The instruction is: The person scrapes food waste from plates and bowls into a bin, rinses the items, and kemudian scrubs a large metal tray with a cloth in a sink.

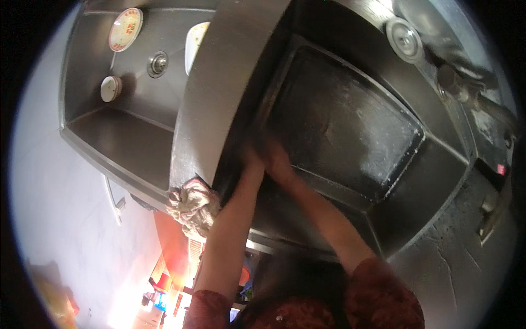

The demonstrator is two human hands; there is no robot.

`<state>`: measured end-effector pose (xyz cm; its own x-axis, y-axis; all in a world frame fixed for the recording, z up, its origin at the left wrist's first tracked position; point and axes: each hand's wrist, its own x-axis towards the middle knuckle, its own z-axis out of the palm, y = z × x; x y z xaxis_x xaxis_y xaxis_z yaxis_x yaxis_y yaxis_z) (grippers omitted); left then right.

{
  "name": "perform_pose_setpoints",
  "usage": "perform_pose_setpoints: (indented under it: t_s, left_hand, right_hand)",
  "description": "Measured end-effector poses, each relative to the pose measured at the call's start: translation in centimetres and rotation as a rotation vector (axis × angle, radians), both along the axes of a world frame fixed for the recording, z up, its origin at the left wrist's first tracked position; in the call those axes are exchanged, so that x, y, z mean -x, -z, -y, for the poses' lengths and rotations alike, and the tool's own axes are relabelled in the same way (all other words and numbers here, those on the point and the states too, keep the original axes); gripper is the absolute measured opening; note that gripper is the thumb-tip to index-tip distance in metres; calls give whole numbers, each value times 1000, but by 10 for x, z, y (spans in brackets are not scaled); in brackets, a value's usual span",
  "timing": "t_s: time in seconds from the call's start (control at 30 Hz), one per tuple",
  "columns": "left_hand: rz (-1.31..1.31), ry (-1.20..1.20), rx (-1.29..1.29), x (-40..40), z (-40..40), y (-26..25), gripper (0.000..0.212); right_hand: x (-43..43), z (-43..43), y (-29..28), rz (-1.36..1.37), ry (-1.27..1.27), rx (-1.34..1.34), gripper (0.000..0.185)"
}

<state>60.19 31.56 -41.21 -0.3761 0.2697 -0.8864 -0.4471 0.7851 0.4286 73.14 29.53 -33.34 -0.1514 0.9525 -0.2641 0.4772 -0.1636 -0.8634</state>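
Both my hands are close together, dark and blurred, at the near left corner of a dark rectangular tray (337, 123) inside the right basin of a metal sink. My left hand (250, 150) is nearest the basin's left wall, and my right hand (273, 154) is beside it, by the tray's edge. Shadow and blur hide the fingers, so what they hold cannot be told. Whitish residue or foam marks the tray's right part. A crumpled cloth (195, 207) lies on the front end of the metal divider (222, 82), beside my left forearm.
The left basin (139, 135) holds a patterned plate (126, 29), a small round dish (110, 89), a white dish (195, 47) partly hidden by the divider, and a drain (158, 64). A round metal strainer (404, 40) and a faucet (464, 88) are at the back right.
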Motion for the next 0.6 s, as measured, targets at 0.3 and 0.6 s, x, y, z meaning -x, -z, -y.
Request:
perform_pose_setpoints:
  t_s: [0.3, 0.6]
  left_hand:
    - [241, -37, 43, -54, -47, -105, 47]
    - [192, -25, 77, -46, -41, -89, 56]
  right_hand:
    - [-241, 124, -78, 536, -311, 300, 65]
    - [-224, 173, -33, 705, 31, 269, 33]
